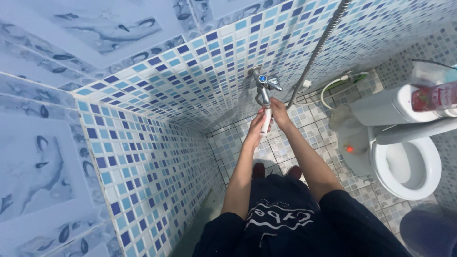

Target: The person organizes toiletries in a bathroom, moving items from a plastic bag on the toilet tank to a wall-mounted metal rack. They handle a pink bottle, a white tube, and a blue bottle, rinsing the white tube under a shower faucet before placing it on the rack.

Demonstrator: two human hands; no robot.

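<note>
Under the metal tap, left hand and right hand both pinch a small white tube; it looks light, wet and slippery, best gripped mid-length.

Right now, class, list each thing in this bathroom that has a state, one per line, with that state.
Tap: running, water streaming down.
White object: held under the stream.
Left hand: closed on the white object.
Right hand: touching the white object.
Toilet: seat and lid up, bowl open.
Shower hose: hanging along the tiled wall.
</note>
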